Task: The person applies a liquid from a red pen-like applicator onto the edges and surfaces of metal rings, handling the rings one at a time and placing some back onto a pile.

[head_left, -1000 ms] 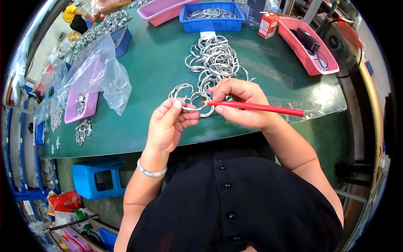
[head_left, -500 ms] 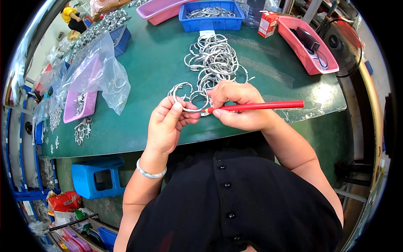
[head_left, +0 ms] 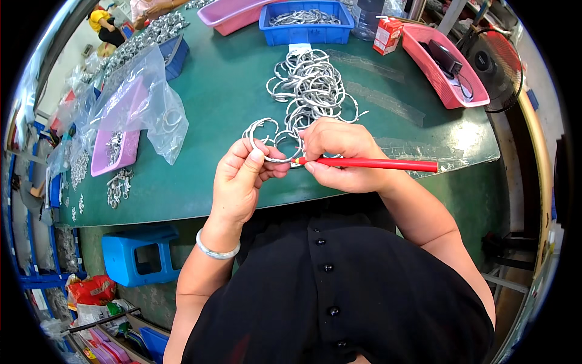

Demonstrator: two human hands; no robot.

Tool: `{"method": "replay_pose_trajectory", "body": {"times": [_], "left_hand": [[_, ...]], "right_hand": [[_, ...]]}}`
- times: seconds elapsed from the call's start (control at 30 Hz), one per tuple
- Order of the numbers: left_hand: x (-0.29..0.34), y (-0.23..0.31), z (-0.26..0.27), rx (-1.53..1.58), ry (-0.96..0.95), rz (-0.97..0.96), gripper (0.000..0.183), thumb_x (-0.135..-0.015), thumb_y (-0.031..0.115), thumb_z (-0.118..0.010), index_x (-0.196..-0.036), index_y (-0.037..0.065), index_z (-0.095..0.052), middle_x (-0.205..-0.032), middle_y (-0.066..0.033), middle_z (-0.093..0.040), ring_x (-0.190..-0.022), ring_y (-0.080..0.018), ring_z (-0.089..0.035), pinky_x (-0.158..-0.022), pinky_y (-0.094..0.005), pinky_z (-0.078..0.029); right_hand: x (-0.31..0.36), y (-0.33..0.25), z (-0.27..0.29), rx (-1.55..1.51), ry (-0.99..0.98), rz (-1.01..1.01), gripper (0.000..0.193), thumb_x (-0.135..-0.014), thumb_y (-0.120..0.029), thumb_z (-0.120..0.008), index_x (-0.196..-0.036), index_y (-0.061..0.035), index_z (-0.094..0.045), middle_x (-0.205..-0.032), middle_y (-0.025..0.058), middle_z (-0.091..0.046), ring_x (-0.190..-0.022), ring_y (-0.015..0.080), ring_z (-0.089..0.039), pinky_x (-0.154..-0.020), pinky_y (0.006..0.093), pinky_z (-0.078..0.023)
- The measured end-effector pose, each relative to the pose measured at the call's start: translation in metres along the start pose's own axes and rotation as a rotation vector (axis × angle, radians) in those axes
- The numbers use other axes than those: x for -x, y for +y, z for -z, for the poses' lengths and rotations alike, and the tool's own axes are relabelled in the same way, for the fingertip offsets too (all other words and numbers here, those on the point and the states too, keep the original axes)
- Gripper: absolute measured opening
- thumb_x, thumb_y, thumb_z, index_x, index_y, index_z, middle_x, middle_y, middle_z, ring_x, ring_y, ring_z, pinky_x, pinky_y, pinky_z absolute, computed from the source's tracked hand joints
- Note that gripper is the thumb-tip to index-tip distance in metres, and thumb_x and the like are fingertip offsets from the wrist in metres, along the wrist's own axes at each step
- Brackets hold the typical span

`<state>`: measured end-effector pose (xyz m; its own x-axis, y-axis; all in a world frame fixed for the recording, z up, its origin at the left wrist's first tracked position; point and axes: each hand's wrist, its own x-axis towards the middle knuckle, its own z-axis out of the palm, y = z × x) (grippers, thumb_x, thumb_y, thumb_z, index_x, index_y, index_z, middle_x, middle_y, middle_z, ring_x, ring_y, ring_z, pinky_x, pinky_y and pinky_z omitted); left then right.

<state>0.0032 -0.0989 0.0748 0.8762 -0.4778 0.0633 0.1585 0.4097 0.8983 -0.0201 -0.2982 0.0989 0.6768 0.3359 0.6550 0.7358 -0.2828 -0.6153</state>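
My left hand (head_left: 241,179) pinches a silvery open bangle (head_left: 254,136) between thumb and fingers, above the table's near edge. In my right hand (head_left: 345,155) is a slim red pen-like stick (head_left: 388,164), lying nearly level, its yellow-banded tip at the bangle's lower side. Whether the tip presses on the metal or only lies beside it, I cannot tell. Just beyond my hands spreads a heap of similar silver bangles (head_left: 312,85), and a few of them lie right behind my fingers, partly hidden.
Blue bin (head_left: 306,35) with metal pieces stands at the far side, beside a red carton (head_left: 387,36). A pink basket (head_left: 418,51) and a fan (head_left: 494,64) are at the right. Left are a clear plastic bag (head_left: 163,118) and a pink tray (head_left: 128,151). Below stands a blue stool (head_left: 124,261).
The outer end of the red stick has dropped slightly, and my right hand has tilted a little with it. My left hand keeps its hold on the bangle.
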Motion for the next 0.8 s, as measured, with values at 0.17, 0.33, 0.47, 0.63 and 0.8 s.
{"method": "replay_pose_trajectory", "body": {"times": [0.17, 0.33, 0.47, 0.63, 0.8], "left_hand": [[-0.0002, 0.0016, -0.0003, -0.007, -0.009, -0.005, 0.015, -0.091, 0.017, -0.045, -0.091, 0.003, -0.05, -0.086, -0.0108, -0.06, -0.074, -0.0183, -0.061, -0.07, -0.0303, -0.05], [0.0006, 0.0016, -0.0005, -0.002, 0.002, -0.004, 0.015, -0.091, 0.017, -0.045, -0.092, 0.003, -0.049, -0.086, -0.0108, -0.06, -0.074, -0.0187, -0.061, -0.07, -0.0305, -0.051], [-0.0003, 0.0005, 0.0007, 0.012, 0.011, -0.001, 0.015, -0.091, 0.017, -0.045, -0.092, 0.003, -0.049, -0.086, -0.0106, -0.06, -0.074, -0.019, -0.061, -0.069, -0.0308, -0.051], [-0.0016, 0.001, 0.0008, 0.022, 0.009, 0.007, 0.014, -0.091, 0.017, -0.046, -0.092, 0.003, -0.049, -0.087, -0.0105, -0.06, -0.074, -0.0191, -0.061, -0.069, -0.0312, -0.051], [-0.0022, 0.0015, -0.0005, 0.023, 0.002, 0.001, 0.014, -0.091, 0.017, -0.046, -0.092, 0.004, -0.049, -0.087, -0.0102, -0.06, -0.074, -0.019, -0.061, -0.07, -0.0312, -0.051]], "right_hand": [[0.0, 0.0002, -0.0012, 0.005, 0.006, 0.006, 0.008, -0.064, -0.003, -0.061, -0.067, -0.0032, -0.053, -0.066, 0.0073, -0.052, -0.064, 0.0231, -0.053, -0.058, 0.0312, -0.043], [0.0022, -0.0017, 0.0005, -0.019, -0.021, -0.069, 0.009, -0.066, 0.002, -0.061, -0.07, -0.0024, -0.054, -0.071, 0.0071, -0.057, -0.071, 0.0229, -0.057, -0.076, 0.0367, -0.047], [0.0031, 0.0008, 0.0007, -0.098, 0.019, -0.092, 0.009, -0.067, 0.002, -0.061, -0.072, -0.0024, -0.054, -0.071, 0.0064, -0.057, -0.072, 0.022, -0.057, -0.077, 0.0371, -0.047], [0.0017, 0.0031, -0.0002, -0.079, 0.042, -0.02, 0.009, -0.066, -0.001, -0.062, -0.07, -0.0024, -0.054, -0.07, 0.0075, -0.055, -0.066, 0.0207, -0.055, -0.059, 0.0286, -0.044], [0.0014, 0.0035, -0.0004, -0.041, 0.037, -0.01, 0.009, -0.065, -0.001, -0.062, -0.069, -0.0021, -0.054, -0.07, 0.0079, -0.054, -0.066, 0.0217, -0.055, -0.058, 0.0295, -0.044]]}}
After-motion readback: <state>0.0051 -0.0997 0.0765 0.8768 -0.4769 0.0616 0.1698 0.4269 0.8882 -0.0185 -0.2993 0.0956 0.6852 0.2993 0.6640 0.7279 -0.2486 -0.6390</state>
